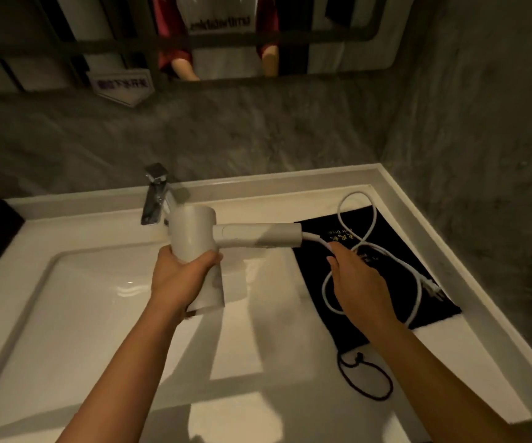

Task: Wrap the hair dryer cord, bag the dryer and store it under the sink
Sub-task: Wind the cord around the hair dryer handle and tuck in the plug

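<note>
At the far left a dark object sits on the edge of the white worktop [482, 362], cut off by the frame. The sink basin [76, 298] fills the left half, with a chrome faucet [156, 196] standing at its back rim. Above the basin, the left hand [181, 276] is wrapped firmly around the barrel of the white hair dryer [200, 244], thumb on one side and fingers on the other. The dryer's handle juts out horizontally to the right, ending over the basin's right edge.

Just beyond the handle's end, the right hand [357, 282] holds the white cord [347, 199] where it leaves the dryer; the fingers point away from the camera, and how tightly they close cannot be told. The rest of the cord lies in loose loops on a black bag [319, 273] spread flat on the worktop to the right of the basin, with the plug [432, 290] resting near the bag's right edge. The bag's black drawstring [363, 378] curls on the white surface nearer the camera. Grey walls surround the corner, and a mirror [226, 65] hangs above.
</note>
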